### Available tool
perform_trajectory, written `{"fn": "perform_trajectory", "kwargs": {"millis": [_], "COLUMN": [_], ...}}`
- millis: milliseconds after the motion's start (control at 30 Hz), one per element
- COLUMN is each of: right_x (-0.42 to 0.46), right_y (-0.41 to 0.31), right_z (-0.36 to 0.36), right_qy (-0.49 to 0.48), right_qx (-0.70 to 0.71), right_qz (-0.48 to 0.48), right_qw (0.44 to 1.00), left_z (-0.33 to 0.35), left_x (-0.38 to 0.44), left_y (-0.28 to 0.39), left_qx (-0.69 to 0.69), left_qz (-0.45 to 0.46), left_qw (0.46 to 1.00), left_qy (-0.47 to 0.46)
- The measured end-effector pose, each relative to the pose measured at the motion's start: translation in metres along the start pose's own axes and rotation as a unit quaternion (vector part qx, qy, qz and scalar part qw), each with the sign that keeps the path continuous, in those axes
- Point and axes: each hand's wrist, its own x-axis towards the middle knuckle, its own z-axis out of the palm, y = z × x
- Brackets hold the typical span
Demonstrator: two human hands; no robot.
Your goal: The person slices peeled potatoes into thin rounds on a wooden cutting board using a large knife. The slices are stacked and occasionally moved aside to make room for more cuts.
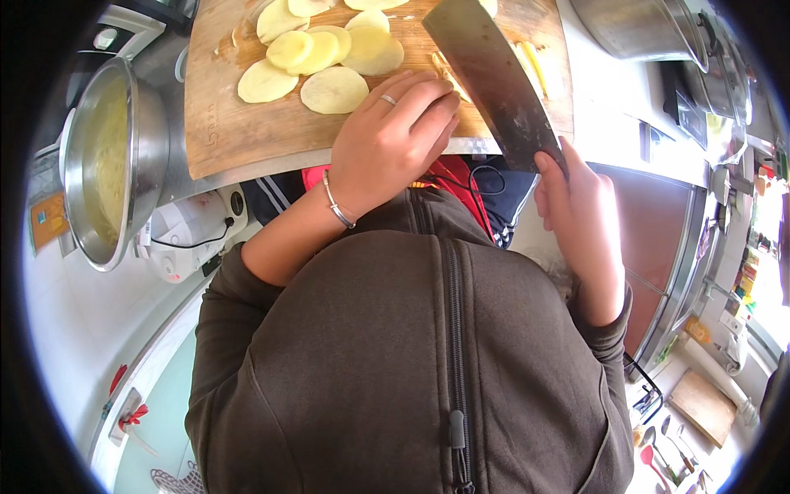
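Note:
In my right hand (577, 210) is a wide-bladed cleaver (494, 80), gripped at the handle end beyond the board's near edge. Its dark metal blade slants up and left over the wooden cutting board (228, 136). My left hand (395, 129) lies palm down on the board, fingers curled over potato pieces (449, 71) whose cut edges show beside the blade. What lies under the palm is hidden. Left of that hand, several thin potato slices (334, 90) are spread out, some overlapping. Yellow potato strips (534, 65) lie across the blade, on the board's right side.
A metal bowl (148, 136) holding yellowish contents stands at the counter's left. Metal pots (636, 31) sit at the upper right. A white appliance (191, 228) with a black cord is below the counter at left. Several utensils (657, 457) lie at lower right.

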Motion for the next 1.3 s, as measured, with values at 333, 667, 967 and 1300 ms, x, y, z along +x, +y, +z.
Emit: {"fn": "perform_trajectory", "kwargs": {"millis": [333,667,967,1300], "right_x": [0.003,0.011,0.017,0.002], "right_y": [0.004,-0.003,0.0,0.006], "right_z": [0.0,-0.004,0.001,0.002], "right_qy": [0.004,0.001,-0.025,-0.008], "right_qx": [-0.038,-0.113,-0.001,-0.008], "right_qz": [-0.047,-0.104,-0.003,-0.017], "right_qw": [0.998,0.988,1.0,1.0], "left_z": [-0.002,-0.004,-0.001,0.0], "left_x": [0.002,0.004,0.002,0.003], "left_y": [0.0,0.002,0.0,-0.001], "left_qx": [0.0,-0.02,0.001,0.008], "left_qz": [-0.004,-0.014,-0.002,0.005], "left_qw": [1.0,0.999,1.0,1.0], "left_qy": [-0.011,-0.025,-0.022,-0.018]}}
